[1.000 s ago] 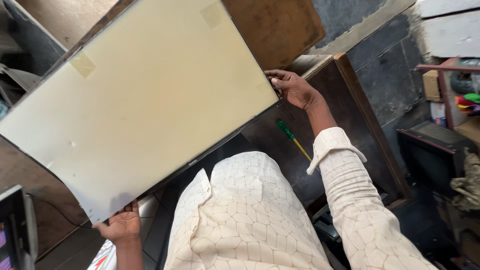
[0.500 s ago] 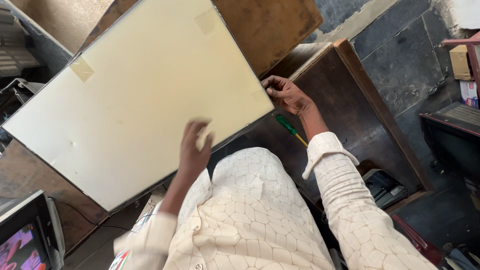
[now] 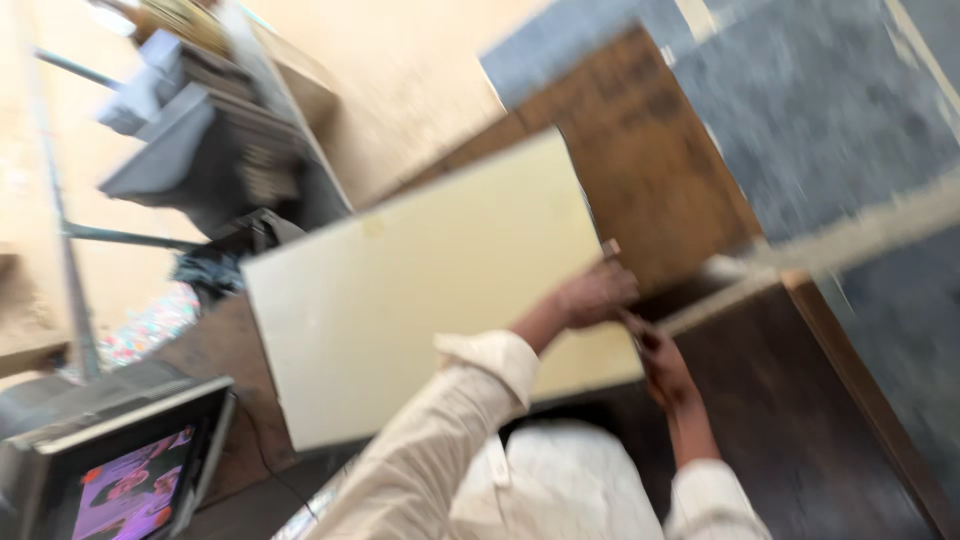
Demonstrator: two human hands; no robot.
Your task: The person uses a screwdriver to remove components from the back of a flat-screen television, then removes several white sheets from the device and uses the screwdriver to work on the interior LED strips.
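- Item: a large, flat, cream-coloured panel [image 3: 420, 300], rectangular, lying tilted across a dark wooden desk [image 3: 800, 420].
- Left hand [image 3: 595, 292]: placed at the panel's right-hand edge, near its upper corner. The fingers are curled at that edge; motion blur hides whether they clamp it or only rest on it.
- Right hand [image 3: 660, 365]: just below the left, at the same edge. Its fingers appear bent around the rim, but the closure cannot be told for certain.
- Handling judgement: the panel keeps straight edges with no visible sag, so treat it as stiff. It is thin and broad, so expect it to be light to moderate in weight but awkward, with leverage at the far end.
- The face looks smooth and may slip; take hold at the edges, not the face.
- Corners are likely to chip if knocked.
- Nearby: a small lit screen [image 3: 135, 480] at lower left, and a grey machine [image 3: 210, 150] behind the panel.
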